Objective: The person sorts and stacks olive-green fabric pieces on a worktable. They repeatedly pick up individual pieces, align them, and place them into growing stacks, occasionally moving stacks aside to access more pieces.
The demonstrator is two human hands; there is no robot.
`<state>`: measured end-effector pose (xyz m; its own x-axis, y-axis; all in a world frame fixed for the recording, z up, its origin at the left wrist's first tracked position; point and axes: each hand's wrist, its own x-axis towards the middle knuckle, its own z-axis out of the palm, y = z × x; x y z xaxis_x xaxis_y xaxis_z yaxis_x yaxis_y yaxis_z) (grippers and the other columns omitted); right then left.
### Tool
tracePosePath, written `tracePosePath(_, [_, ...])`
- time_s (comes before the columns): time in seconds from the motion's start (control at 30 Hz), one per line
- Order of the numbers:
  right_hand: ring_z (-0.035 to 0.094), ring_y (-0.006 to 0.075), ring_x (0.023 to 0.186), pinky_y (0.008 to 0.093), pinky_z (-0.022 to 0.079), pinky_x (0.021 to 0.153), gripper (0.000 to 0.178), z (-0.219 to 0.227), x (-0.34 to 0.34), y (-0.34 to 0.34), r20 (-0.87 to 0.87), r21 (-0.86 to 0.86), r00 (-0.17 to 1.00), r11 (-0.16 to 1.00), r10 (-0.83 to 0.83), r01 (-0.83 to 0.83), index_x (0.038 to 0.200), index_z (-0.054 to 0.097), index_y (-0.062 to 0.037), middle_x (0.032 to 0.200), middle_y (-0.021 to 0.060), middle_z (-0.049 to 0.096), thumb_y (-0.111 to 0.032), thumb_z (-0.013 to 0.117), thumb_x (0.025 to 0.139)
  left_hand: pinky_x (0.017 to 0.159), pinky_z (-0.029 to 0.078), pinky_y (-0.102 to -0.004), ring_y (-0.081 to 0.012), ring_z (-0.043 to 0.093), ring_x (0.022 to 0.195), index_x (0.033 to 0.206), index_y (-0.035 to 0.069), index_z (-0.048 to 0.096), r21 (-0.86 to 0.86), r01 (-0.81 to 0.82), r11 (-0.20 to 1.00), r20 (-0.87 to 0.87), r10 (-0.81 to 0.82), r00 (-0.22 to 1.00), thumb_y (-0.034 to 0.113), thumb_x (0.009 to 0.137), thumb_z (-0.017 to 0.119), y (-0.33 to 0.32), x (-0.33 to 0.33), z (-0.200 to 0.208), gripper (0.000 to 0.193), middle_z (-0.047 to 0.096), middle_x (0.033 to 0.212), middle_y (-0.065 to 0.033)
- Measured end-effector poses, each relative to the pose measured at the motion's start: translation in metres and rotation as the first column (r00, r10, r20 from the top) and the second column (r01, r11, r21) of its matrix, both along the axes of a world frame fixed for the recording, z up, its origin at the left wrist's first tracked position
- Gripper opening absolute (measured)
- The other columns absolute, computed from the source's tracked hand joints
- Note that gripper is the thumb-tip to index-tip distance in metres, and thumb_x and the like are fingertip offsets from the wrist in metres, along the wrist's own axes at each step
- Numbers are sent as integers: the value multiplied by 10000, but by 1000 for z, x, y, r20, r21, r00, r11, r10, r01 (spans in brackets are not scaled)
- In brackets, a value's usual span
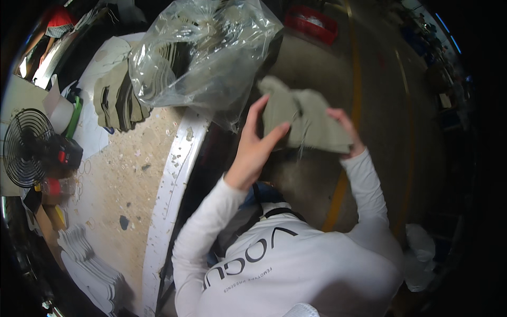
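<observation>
Clearly, what worries me from my remote seat is the grey-green cloth at two o'clock, held beyond the table's edge, seemingly over the floor. The left hand grips its left end, thumb on the near face, fingers bent around the side. The right hand has its fingers curled on the opposite edge; I can't see its thumb. Both grips look partly closed, and the cloth parts into two lobes between them, so a loosened pinch could let layers slide out of line or drop. Loose threads hang below and might snag. I also judge that a bumped clear plastic bag, at twelve and overhanging the edge, could slip.

The table at nine is speckled with scraps that could cling to cloth. A grey-green stack lies at ten, a black fan at nine, white pieces at eight. A red crate sits at one, near a yellow floor line.
</observation>
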<state>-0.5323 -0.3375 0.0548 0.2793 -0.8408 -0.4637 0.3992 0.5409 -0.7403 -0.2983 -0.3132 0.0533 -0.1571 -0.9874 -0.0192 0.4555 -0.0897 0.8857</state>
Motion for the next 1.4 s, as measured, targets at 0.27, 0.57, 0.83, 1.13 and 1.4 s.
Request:
tracePosePath(0.27, [558, 178, 1153, 293, 416, 996, 444, -55, -48, -61, -384, -447, 894, 894, -230, 38, 1200, 585, -15, 1157, 85, 629, -324, 655, 889, 1005, 438, -369, -308, 575, 1196, 1371, 42, 493, -368, -65, 928, 572, 281, 770, 227, 862, 710, -68, -5, -24, 584, 589, 1298, -200])
tracePosePath(0.57, [522, 175, 1201, 286, 367, 1024, 520, -136, -65, -77, -469, -147, 867, 982, -171, 115, 1271, 581, -35, 1283, 87, 586, -405, 613, 906, 863, 516, -294, -166, 667, 995, 1153, 21, 651, -135, -76, 988, 443, 129, 887, 96, 926, 631, -28, 28, -66, 241, 687, 1096, -99])
tracePosePath(0.83, [485, 214, 1282, 300, 344, 1072, 752, -120, -51, -80, -552, -252, 812, 966, -187, 52, 1473, 389, -30, 1404, 121, 511, -421, 660, 890, 828, 515, -254, -116, 674, 927, 1134, -2, 655, -79, -42, 996, 414, 71, 908, 78, 941, 610, -24, 37, -49, 214, 718, 995, -77])
tracePosePath(1.13, [598, 202, 1112, 312, 453, 962, 668, -117, 11, -70, -686, -346, 697, 936, -208, -61, 1356, 512, -56, 1229, 110, 627, -397, 748, 833, 703, 515, -221, -106, 662, 841, 1158, 16, 638, -103, -133, 986, 397, 163, 903, 120, 1003, 545, 10, 59, -7, 208, 706, 1017, -81])
tracePosePath(1.4, [582, 216, 1138, 323, 443, 975, 689, -111, 4, -80, -616, -219, 775, 976, -140, 1, 1352, 499, -43, 1247, 121, 611, -423, 740, 830, 676, 522, -232, -111, 678, 807, 1101, 23, 668, -129, -249, 960, 381, 280, 881, 130, 991, 565, 29, 86, 4, 185, 721, 961, -66])
